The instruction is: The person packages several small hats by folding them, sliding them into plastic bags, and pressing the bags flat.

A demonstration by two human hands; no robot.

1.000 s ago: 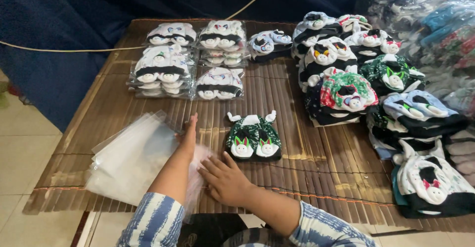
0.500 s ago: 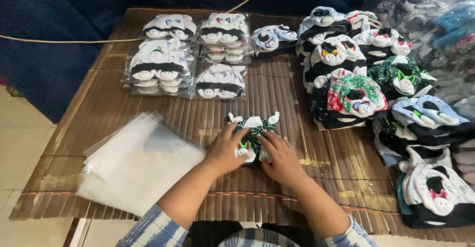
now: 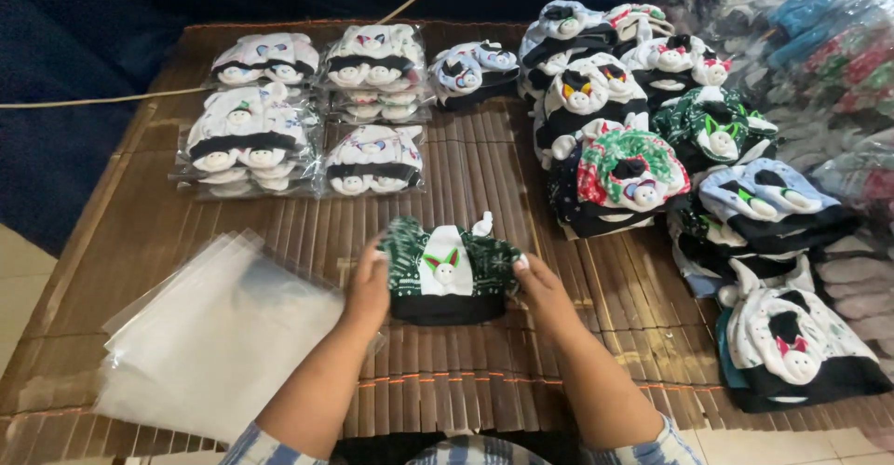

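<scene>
Fingers (image 3: pixel 372 262) of both hands pinch the green hat (image 3: pixel 445 269) at centre frame; uneven grip could let its fold slip open on the bench (image 3: pixel 466 372).

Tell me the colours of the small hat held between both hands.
Dark green hat with white snowflake pattern, a white animal face and a black band, seen in the head view.

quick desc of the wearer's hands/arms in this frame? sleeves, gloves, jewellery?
Both hands bare: left hand and right hand show no gloves, rings or watch. Forearms bare. Blue-and-white striped sleeves, pushed up near the elbows, show at the bottom edge: left sleeve, right sleeve.
</scene>
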